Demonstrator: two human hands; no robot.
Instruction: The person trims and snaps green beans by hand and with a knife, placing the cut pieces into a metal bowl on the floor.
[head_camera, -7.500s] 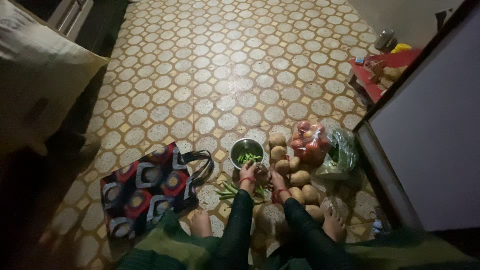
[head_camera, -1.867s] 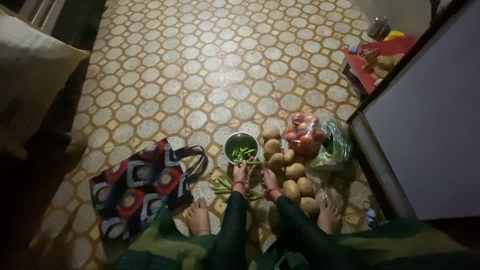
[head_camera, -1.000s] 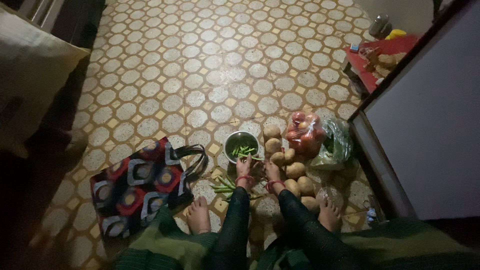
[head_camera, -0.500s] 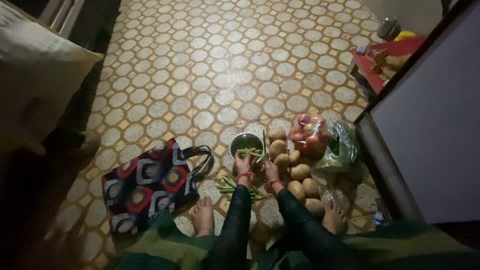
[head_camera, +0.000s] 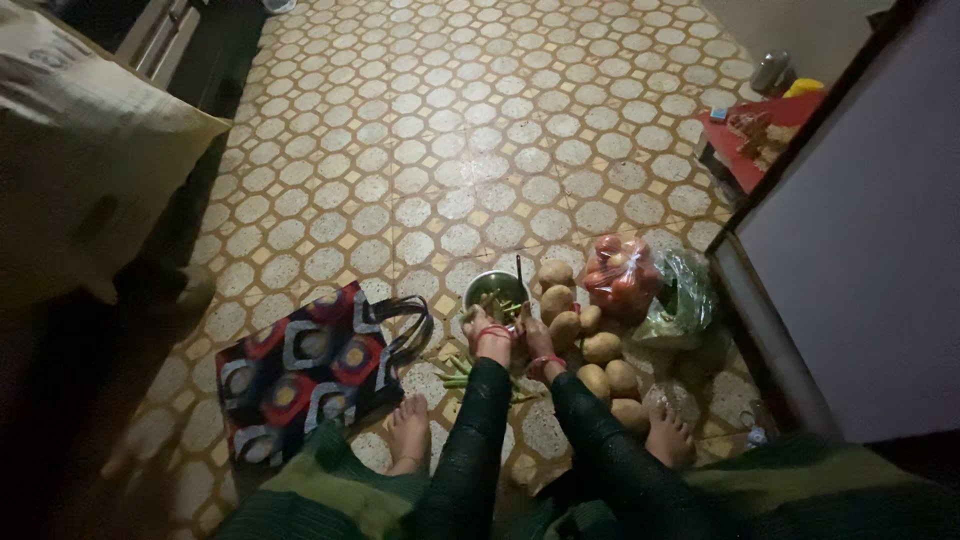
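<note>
Hovering over steel bowl (head_camera: 483, 290): both hands, left hand (head_camera: 489, 335), right hand (head_camera: 534, 336).

A single head-worn camera looks steeply down and forward from a seated person's height onto the octagon-patterned tiled floor (head_camera: 450, 150). The person's dark-sleeved arms and bare feet fill the bottom edge, close to the lens. The red low table (head_camera: 760, 150) and pale wall panel (head_camera: 870, 250) lie farther off, at the right.

clear bag of tomatoes (head_camera: 620, 279), green-filled plastic bag (head_camera: 682, 303) beside it
</note>
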